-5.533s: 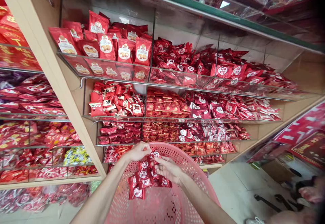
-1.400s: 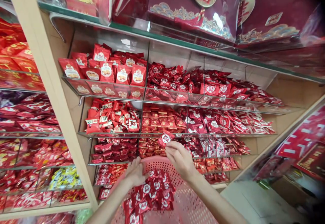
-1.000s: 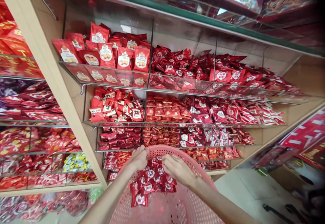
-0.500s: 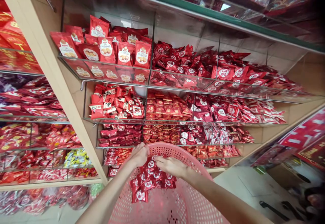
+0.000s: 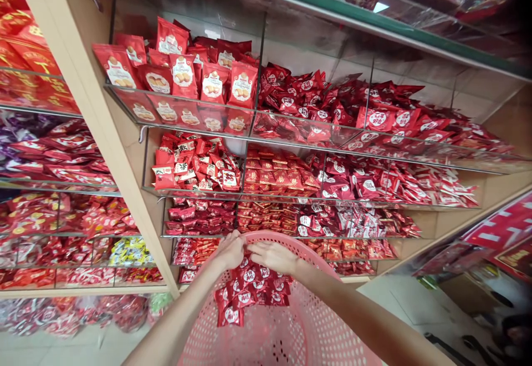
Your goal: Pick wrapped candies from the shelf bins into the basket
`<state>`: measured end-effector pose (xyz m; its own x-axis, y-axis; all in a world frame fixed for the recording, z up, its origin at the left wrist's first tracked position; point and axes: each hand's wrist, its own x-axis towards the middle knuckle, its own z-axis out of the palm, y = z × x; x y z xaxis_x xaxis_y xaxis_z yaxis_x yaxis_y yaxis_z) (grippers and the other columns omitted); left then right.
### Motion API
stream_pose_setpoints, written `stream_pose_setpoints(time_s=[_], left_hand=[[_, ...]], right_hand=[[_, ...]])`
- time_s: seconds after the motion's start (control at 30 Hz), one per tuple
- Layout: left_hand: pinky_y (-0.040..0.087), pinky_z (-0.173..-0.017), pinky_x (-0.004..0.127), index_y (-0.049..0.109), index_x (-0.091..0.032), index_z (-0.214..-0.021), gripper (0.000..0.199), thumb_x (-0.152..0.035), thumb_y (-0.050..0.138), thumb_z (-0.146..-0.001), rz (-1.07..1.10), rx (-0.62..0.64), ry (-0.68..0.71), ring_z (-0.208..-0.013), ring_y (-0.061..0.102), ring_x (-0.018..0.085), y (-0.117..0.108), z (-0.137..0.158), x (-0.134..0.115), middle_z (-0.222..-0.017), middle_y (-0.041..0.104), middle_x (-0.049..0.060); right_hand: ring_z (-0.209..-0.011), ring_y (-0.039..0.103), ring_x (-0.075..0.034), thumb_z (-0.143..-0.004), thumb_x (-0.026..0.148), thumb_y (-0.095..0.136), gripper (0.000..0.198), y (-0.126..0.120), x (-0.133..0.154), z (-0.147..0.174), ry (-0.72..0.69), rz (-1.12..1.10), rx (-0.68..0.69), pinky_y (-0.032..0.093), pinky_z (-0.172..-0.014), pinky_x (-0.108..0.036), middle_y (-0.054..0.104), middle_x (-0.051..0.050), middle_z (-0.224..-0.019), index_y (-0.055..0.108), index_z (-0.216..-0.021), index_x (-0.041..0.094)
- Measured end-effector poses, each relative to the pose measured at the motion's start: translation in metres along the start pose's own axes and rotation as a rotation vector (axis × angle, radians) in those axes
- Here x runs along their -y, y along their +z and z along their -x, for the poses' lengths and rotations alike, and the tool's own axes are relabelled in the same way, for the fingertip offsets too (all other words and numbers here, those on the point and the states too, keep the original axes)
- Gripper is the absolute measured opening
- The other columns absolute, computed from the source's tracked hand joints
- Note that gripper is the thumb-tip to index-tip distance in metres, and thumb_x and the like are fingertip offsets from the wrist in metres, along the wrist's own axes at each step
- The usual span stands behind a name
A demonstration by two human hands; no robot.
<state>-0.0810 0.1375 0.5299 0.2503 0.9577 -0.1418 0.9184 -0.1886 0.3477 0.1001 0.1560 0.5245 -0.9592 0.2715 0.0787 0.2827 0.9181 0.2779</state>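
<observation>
A pink perforated plastic basket (image 5: 328, 291) is in front of me, its far rim up against the lower shelves. My left hand (image 5: 231, 249) is closed at that far rim, with the fingertips partly hidden. Beside it, my right hand (image 5: 274, 256) reaches leftward over the inside of the basket, fingers stretched out and their tips close to the left hand. Below both hands, several red snack packets (image 5: 245, 298) with white round labels lie in a pile inside the basket. The hands hide the top of the pile.
Glass-fronted shelves hold red packets in compartments, with cookie packets (image 5: 183, 75) at upper left and small red packets (image 5: 276, 178) lower down. A wooden upright (image 5: 93, 128) divides them from the left shelves. Clear bags (image 5: 124, 313) stand on the floor at lower left.
My right hand has moved slightly up and left, off the packets and towards my left hand. The left hand stays at the rim. The view has shifted a little.
</observation>
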Motion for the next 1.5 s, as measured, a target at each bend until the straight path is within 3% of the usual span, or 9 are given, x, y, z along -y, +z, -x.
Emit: stream_pose_setpoints(time_s=[0.2, 0.57, 0.7, 0.83, 0.97, 1.03, 1.23, 1.33, 1.5], left_hand=[[0.039, -0.084, 0.035, 0.058, -0.021, -0.093, 0.029, -0.016, 0.031, -0.083, 0.006, 0.001, -0.001, -0.099, 0.053, 0.022, -0.002, 0.001, -0.001, -0.104, 0.055, 0.007], [0.039, -0.085, 0.036, 0.058, -0.021, -0.087, 0.026, -0.016, 0.033, -0.082, 0.021, -0.012, -0.025, -0.099, 0.052, 0.021, -0.004, 0.001, -0.002, -0.101, 0.055, 0.006], [0.038, -0.087, 0.041, 0.058, -0.02, -0.088, 0.028, -0.02, 0.03, -0.084, 0.005, -0.022, -0.038, -0.1, 0.052, 0.025, -0.001, 0.001, -0.002, -0.102, 0.054, 0.01], [0.038, -0.09, 0.039, 0.059, -0.02, -0.089, 0.029, -0.016, 0.031, -0.082, -0.004, -0.025, -0.051, -0.102, 0.052, 0.023, 0.0, 0.002, -0.002, -0.105, 0.055, 0.009], [0.038, -0.091, 0.039, 0.06, -0.02, -0.089, 0.029, -0.014, 0.033, -0.08, -0.014, -0.03, -0.056, -0.104, 0.052, 0.023, 0.001, 0.003, -0.002, -0.106, 0.055, 0.009], [0.036, -0.094, 0.039, 0.061, -0.022, -0.09, 0.03, -0.013, 0.034, -0.079, -0.003, -0.019, -0.074, -0.108, 0.05, 0.022, 0.002, 0.003, -0.002, -0.107, 0.055, 0.008], [0.03, -0.101, 0.039, 0.06, -0.025, -0.102, 0.034, -0.015, 0.037, -0.079, 0.029, -0.004, -0.108, -0.118, 0.044, 0.023, 0.007, 0.001, 0.0, -0.117, 0.053, 0.008], [0.032, -0.099, 0.039, 0.061, -0.023, -0.099, 0.033, -0.015, 0.036, -0.079, 0.032, 0.007, -0.101, -0.115, 0.046, 0.023, 0.005, 0.003, -0.001, -0.115, 0.054, 0.009], [0.033, -0.098, 0.038, 0.061, -0.023, -0.096, 0.033, -0.015, 0.033, -0.081, 0.05, 0.015, -0.106, -0.115, 0.046, 0.023, -0.002, 0.006, -0.005, -0.113, 0.054, 0.009]], right_hand=[[-0.077, 0.057, -0.016, -0.09, 0.011, 0.041, 0.023, 0.002, -0.003, -0.001, 0.135, -0.013, -0.047, 0.046, -0.065, -0.028, 0.06, -0.004, -0.084, 0.061, -0.084, 0.02], [-0.085, 0.055, -0.018, -0.089, 0.014, 0.045, 0.014, 0.0, -0.007, 0.006, 0.235, 0.078, -0.045, 0.046, -0.073, -0.03, 0.058, -0.005, -0.09, 0.057, -0.096, 0.016], [-0.086, 0.053, -0.018, -0.091, 0.017, 0.042, 0.022, -0.052, -0.022, 0.004, 0.259, 0.123, -0.211, 0.045, -0.072, -0.03, 0.06, -0.007, -0.1, 0.055, -0.108, 0.016], [-0.087, 0.054, -0.017, -0.091, 0.016, 0.038, 0.027, -0.138, -0.054, -0.002, 0.281, 0.188, -0.534, 0.044, -0.074, -0.03, 0.06, -0.009, -0.101, 0.057, -0.11, 0.017], [-0.096, 0.054, -0.018, -0.088, 0.016, 0.039, 0.026, -0.226, -0.1, -0.003, 0.436, 0.17, -0.91, 0.044, -0.081, -0.031, 0.059, -0.01, -0.101, 0.06, -0.105, 0.017], [-0.092, 0.056, -0.018, -0.086, 0.017, 0.042, 0.024, -0.258, -0.126, -0.004, 0.56, 0.144, -0.972, 0.044, -0.079, -0.031, 0.06, -0.009, -0.098, 0.061, -0.102, 0.017], [-0.065, 0.055, -0.014, -0.074, 0.034, 0.062, 0.02, -0.3, -0.173, -0.028, 0.908, -0.158, -0.616, 0.042, -0.066, -0.026, 0.062, -0.001, -0.067, 0.064, -0.078, 0.014], [-0.065, 0.056, -0.016, -0.069, 0.049, 0.064, 0.036, -0.308, -0.173, -0.042, 1.002, -0.18, -0.419, 0.042, -0.063, -0.027, 0.061, -0.004, -0.064, 0.061, -0.068, 0.014], [-0.063, 0.057, -0.019, -0.068, 0.062, 0.058, 0.05, -0.317, -0.165, -0.053, 1.205, -0.11, -0.289, 0.042, -0.058, -0.03, 0.059, -0.01, -0.063, 0.059, -0.063, 0.013]])
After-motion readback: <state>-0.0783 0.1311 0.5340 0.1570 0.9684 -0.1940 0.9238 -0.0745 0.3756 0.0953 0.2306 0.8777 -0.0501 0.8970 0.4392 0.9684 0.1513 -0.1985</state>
